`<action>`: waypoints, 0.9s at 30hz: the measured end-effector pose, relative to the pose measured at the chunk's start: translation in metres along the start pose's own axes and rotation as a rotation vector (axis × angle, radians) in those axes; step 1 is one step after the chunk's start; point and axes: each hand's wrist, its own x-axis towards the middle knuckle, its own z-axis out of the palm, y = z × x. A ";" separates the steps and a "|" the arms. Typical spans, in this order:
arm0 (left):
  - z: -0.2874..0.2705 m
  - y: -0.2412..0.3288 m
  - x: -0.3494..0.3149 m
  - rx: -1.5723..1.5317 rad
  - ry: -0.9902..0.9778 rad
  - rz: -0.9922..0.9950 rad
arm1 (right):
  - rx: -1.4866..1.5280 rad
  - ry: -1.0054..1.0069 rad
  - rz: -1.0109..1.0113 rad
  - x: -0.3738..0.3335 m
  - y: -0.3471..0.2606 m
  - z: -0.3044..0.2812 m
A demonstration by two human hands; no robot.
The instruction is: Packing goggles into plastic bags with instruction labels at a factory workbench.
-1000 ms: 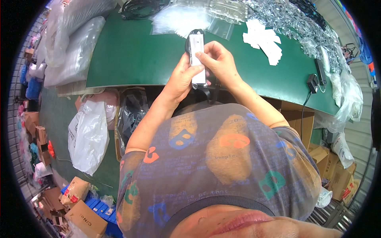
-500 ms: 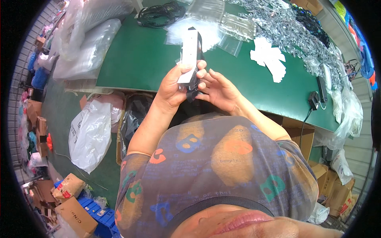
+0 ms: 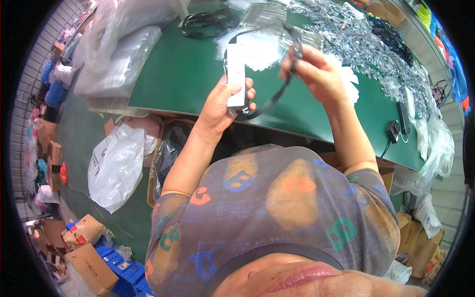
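Observation:
My left hand [image 3: 216, 106] is closed around a narrow white card [image 3: 236, 74], held upright together with the lower end of a black strap [image 3: 272, 102]. Up to the right, my right hand [image 3: 316, 72] grips the same strap, which forms a wide loop between my two hands. Its fingers are pinched around the strap, and a stretch of it stands above them. Behind the card, a spread of clear plastic sleeves [image 3: 257, 52] lies on the green table [image 3: 183, 74]. Several white cards [image 3: 351, 81] are fanned out beyond my right wrist, partly hidden by it.
A coil of black straps [image 3: 210, 24] lies at the back left beside large clear plastic bags [image 3: 118, 64]. Bagged items [image 3: 336, 34] are heaped across the back right. A black adapter [image 3: 393, 131] with a cable sits near the right edge. A white bag [image 3: 116, 168] hangs below left.
My right hand has moved up and right, away from my left hand, drawing the black strap out into a loop. My left hand still holds the card, slightly lower.

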 end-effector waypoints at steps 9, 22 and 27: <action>0.033 -0.026 0.009 0.036 0.050 0.011 | -0.746 0.318 -0.444 0.074 0.052 0.010; 0.031 -0.038 0.014 -0.049 0.050 0.064 | -0.690 0.377 -0.366 0.082 0.087 0.030; 0.014 -0.034 0.011 0.337 0.074 0.056 | -0.409 0.344 -0.079 0.077 0.093 0.024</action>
